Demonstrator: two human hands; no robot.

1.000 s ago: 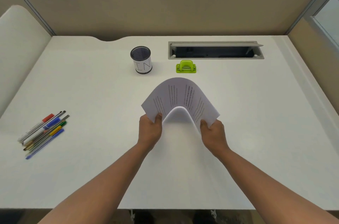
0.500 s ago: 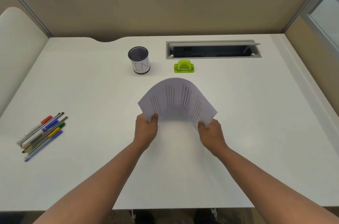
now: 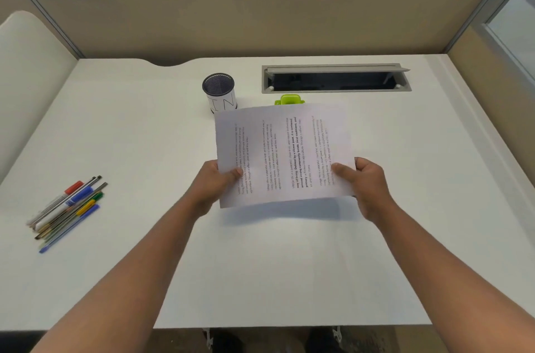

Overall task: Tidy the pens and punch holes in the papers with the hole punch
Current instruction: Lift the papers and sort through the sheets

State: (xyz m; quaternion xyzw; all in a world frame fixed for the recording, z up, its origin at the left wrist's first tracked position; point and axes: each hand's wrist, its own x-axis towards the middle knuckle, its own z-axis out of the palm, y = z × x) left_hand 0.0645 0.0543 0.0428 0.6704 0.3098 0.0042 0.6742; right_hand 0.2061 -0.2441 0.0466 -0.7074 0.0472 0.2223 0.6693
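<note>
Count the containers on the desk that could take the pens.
1: a mesh pen cup stands at the back of the desk, left of the green hole punch, which the held papers partly hide.

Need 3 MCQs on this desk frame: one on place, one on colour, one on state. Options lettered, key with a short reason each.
1. Where do the pens lie?
A. in the mesh cup
B. loose on the desk, far left
C. in the cable tray

2. What colour is the hole punch?
A. lime green
B. red
C. black

3. How are the papers held?
A. flat on the desk, untouched
B. in one hand only
C. held off the desk by the left hand and the right hand

Key: B, the pens sit in a pile at the left of the desk; A, its top shows lime green behind the sheets; C, a thumb pinches each side edge.
</note>
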